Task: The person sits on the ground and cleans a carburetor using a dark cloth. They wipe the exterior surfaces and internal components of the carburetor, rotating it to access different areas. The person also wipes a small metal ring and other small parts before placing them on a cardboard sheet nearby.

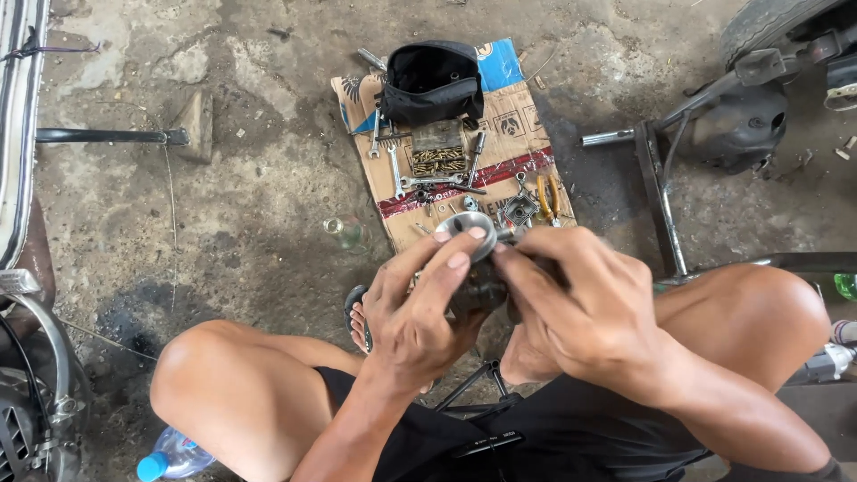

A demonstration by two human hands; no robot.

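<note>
Person squats on a stained concrete floor (250, 214), knees wide, both hands up between them at frame centre. Left hand (420, 312) is wrapped around a dark metal engine part (478, 290), fingers curled over its top, fingertips resting on the part's round silver mouth (466, 223). Right hand (571, 303) grips the same part from the right side, fingers closed on it, thumb tucked toward the left hand. Both hands hold the part together, touching each other; most of its body is hidden by the fingers, so its exact shape is hard to tell.

Just beyond the hands, on the floor, lies a flattened cardboard sheet (518, 125). On its far end sits an open black tool pouch (433, 80). Nearer on the cardboard: a small tray of brass-coloured bits (438, 161), several wrenches (397, 170) to the left of it, orange-handled pliers (547, 196) at the right edge. Left of the cardboard, a small clear glass bottle (344, 232) lies on the floor. Far right: a motorbike stand frame (661, 178) and a tyre (759, 22). Near left, by the left knee, a plastic bottle with blue cap (170, 457). Person's sandalled foot (357, 317) shows under the left hand.
</note>
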